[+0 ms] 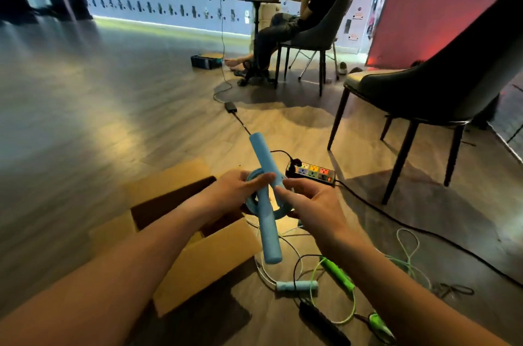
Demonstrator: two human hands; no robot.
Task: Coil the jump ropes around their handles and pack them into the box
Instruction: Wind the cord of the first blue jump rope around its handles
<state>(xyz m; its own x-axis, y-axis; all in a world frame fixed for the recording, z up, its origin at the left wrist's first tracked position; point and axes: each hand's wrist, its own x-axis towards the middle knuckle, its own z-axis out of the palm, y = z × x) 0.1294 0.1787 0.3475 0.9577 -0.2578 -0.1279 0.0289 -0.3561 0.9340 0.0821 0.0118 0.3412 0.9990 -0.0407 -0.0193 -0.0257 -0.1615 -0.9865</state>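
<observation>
Landmark: cardboard box (208, 256), open on the wood floor, flaps folded out, inside in shadow.

Blue jump rope (268, 238): held in the air above the box's right edge. Its foam handles form one long tilted line, the top end pointing away from the box and the bottom end hanging over the box's right flap. The cord sits as a round coil (281, 209) at the middle of the handles.

Left hand (240, 187): reaches in over the box opening. Fingers lie across the front of the coil, index finger stretched over the handle, and the hand grips the bundle.

Right hand (310, 204): just right of the box. Thumb and index finger are raised towards the handle, and the other fingers curl under the coil's right side to hold it.

On the floor right of the box:
- a loose blue handle (297, 285), lying flat, nearest the box's right corner;
- a green handle (337, 275) beyond it, with pale green cord looping around it;
- a black handle (322, 323) and a second green handle (379, 323), further towards the near edge;
- tangled pale cords running between them.

Beyond the box, far side: a power strip (311, 171) with coloured sockets and one plug in. Further off stands a dark chair (424, 91), and a seated person (317, 6) is at a laptop stand.
</observation>
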